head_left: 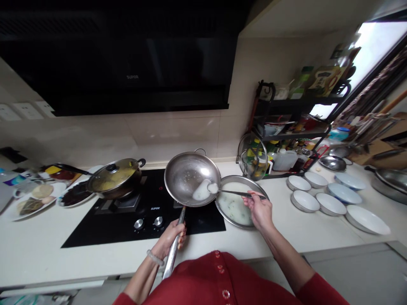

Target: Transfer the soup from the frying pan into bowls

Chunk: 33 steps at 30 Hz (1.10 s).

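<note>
My left hand [172, 238] is wrapped round the long metal handle of a wok [182, 173], which is tilted over the right part of the hob. A small pool of whitish soup [201, 191] lies in the low right side of the wok. My right hand [259, 209] grips the dark handle of a ladle [212, 188], whose bowl is at the wok's right rim by the soup. Under the ladle's handle, a wide metal basin [233, 222] holds more of the whitish soup with green bits; its left edge is close to the wok.
A lidded pan [116, 178] stands on the left of the black hob [146, 228]. Farther left are plates of food [38, 203]. Several bowls [305, 200] stand on the right counter. Behind the basin are a glass lid [253, 156] and a black condiment rack [292, 137].
</note>
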Each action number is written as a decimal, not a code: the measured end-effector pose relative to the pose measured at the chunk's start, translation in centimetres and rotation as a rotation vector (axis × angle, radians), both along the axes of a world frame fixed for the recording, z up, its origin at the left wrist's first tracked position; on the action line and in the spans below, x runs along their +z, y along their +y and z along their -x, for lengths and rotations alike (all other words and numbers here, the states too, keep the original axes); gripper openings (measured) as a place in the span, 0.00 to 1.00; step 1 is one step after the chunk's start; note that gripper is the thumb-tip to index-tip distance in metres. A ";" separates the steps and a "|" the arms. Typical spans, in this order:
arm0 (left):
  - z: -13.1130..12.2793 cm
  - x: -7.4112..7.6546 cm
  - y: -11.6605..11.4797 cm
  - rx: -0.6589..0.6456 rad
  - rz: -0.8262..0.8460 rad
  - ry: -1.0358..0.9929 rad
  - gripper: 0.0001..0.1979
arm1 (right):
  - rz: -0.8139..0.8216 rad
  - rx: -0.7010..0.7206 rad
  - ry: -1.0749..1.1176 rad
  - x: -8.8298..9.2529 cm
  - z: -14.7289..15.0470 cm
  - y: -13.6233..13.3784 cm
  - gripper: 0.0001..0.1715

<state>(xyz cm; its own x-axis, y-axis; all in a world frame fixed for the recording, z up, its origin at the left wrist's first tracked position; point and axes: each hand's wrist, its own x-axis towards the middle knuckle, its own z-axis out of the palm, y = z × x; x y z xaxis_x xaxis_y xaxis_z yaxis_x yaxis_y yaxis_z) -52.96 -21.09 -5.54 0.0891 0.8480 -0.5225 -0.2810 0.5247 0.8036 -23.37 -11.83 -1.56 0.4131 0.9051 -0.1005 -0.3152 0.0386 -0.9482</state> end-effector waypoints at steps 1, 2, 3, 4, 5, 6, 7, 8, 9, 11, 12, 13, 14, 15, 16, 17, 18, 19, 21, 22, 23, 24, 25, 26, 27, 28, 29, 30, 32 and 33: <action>0.0 0.0 0.0 0.000 -0.002 0.003 0.16 | -0.006 -0.016 -0.003 0.2 -0.6 -0.2 0.13; 0.0 0.0 0.0 -0.001 -0.004 0.007 0.16 | -0.013 -0.037 -0.011 0.3 -1.3 -0.4 0.14; 0.0 0.0 0.0 -0.001 -0.005 0.011 0.16 | -0.022 -0.064 -0.026 0.4 -1.9 -0.6 0.14; 0.0 0.0 0.0 -0.002 -0.004 0.016 0.15 | -0.032 -0.091 -0.052 0.4 -2.6 -0.9 0.15; 0.0 0.0 0.1 -0.003 -0.003 0.019 0.16 | -0.042 -0.113 -0.092 0.3 -3.2 -1.2 0.15; 0.0 0.1 0.1 -0.001 -0.003 0.019 0.16 | -0.054 -0.126 -0.154 0.1 -3.9 -1.6 0.16; 0.0 0.1 0.1 0.001 -0.004 0.018 0.16 | -0.071 -0.124 -0.240 -0.2 -4.5 -2.1 0.16; -0.1 0.1 0.0 0.001 -0.003 0.018 0.16 | -0.097 -0.106 -0.349 -0.6 -5.1 -2.7 0.16; -0.1 0.1 0.0 0.001 -0.002 0.019 0.16 | -0.137 -0.072 -0.476 -1.0 -5.7 -3.3 0.16; -0.1 0.0 0.0 -0.001 0.002 0.023 0.15 | -0.273 0.044 -0.747 -2.1 -6.6 -4.5 0.15; -0.1 0.0 0.0 -0.001 0.004 0.025 0.15 | -0.362 0.114 -0.871 -2.5 -7.0 -5.1 0.14; -0.1 0.0 0.0 0.002 0.004 0.025 0.15 | -0.451 0.180 -0.975 -2.9 -7.2 -5.5 0.13; -0.1 0.0 0.0 0.004 0.004 0.023 0.15 | -0.529 0.233 -1.056 -3.2 -7.4 -5.9 0.12; -0.1 0.0 0.0 0.006 0.002 0.021 0.15 | -0.584 0.263 -1.110 -3.4 -7.4 -6.1 0.12; -0.1 0.0 0.0 0.007 0.001 0.020 0.15 | -0.610 0.270 -1.135 -3.3 -7.4 -6.3 0.13; -0.1 0.0 0.0 0.008 0.000 0.019 0.15 | -0.609 0.256 -1.131 -3.2 -7.3 -6.3 0.13; -0.1 0.0 0.0 0.008 0.002 0.020 0.15 | -0.584 0.226 -1.099 -2.9 -7.1 -6.2 0.13; -0.1 0.1 0.0 0.009 0.003 0.022 0.15 | -0.542 0.183 -1.045 -2.5 -6.9 -6.1 0.13; -0.1 0.1 0.1 0.010 0.004 0.021 0.15 | -0.432 0.077 -0.898 -1.4 -6.2 -5.7 0.14; -0.1 0.1 0.1 0.006 0.004 0.019 0.15 | -0.381 0.030 -0.820 -0.8 -5.7 -5.4 0.14; -0.1 0.1 0.1 0.001 0.003 0.017 0.15 | -0.341 -0.003 -0.751 -0.3 -5.2 -5.2 0.15; 0.0 0.0 0.1 -0.005 0.001 0.015 0.15 | -0.313 -0.021 -0.695 0.2 -4.6 -4.9 0.15; 0.0 0.0 0.1 -0.012 -0.002 0.013 0.15 | -0.301 -0.026 -0.650 0.6 -4.0 -4.6 0.16; 0.0 -0.1 0.1 -0.019 -0.006 0.014 0.15 | -0.300 -0.022 -0.616 0.9 -3.4 -4.3 0.16; 0.0 -0.1 0.1 -0.024 -0.010 0.015 0.15 | -0.306 -0.009 -0.592 1.1 -2.7 -4.0 0.17; 0.0 -0.1 0.1 -0.026 -0.014 0.018 0.16 | -0.315 0.011 -0.576 1.1 -2.0 -3.7 0.17; 0.0 -0.1 0.1 -0.025 -0.018 0.021 0.16 | -0.322 0.035 -0.566 1.1 -1.3 -3.4 0.18; 0.0 -0.1 0.1 -0.024 -0.019 0.021 0.16 | -0.326 0.063 -0.565 0.9 -0.6 -3.0 0.18; 0.1 -0.1 0.1 -0.017 -0.021 0.016 0.15 | -0.323 0.127 -0.578 0.4 0.6 -2.2 0.18; 0.1 -0.1 0.1 -0.015 -0.020 0.011 0.15 | -0.321 0.155 -0.590 0.1 1.2 -1.7 0.18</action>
